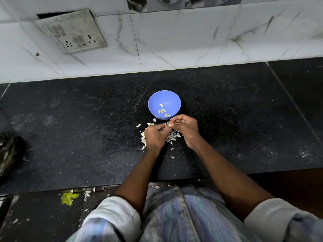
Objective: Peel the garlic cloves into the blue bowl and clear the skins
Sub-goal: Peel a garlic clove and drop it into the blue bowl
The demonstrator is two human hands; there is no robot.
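Blue bowl (164, 95): upright on the black worktop (70, 145), about midway between left and right edges, nearer the tiled back wall than the front edge; a few peeled cloves (162, 110) lying inside against its near wall

Left hand (155, 137) and right hand (185, 128): close together just in front of the bowl, fingers curled; fingertips of both meeting on a small pale garlic clove (169, 125), mostly hidden; appears pinched from both sides, though exactly which fingers grip it cannot be told

Skins (172, 136): papery pale scraps heaped on the worktop under and between the hands, more along the left hand's outer side, a few strays toward the front edge

Handling, judged: clove small, light, firm, likely slick once bare; best pinched at the two ends or held across the belly while the other hand's nail lifts the skin at the root end. Skins very light, brittle, easily scattered by a draught; better swept together with a flat palm than picked singly. Bowl light plastic by the look, apt to slide if knocked

Also present: wall socket plate (75, 32) at upper left, dark bag (8, 152) at the worktop's left edge
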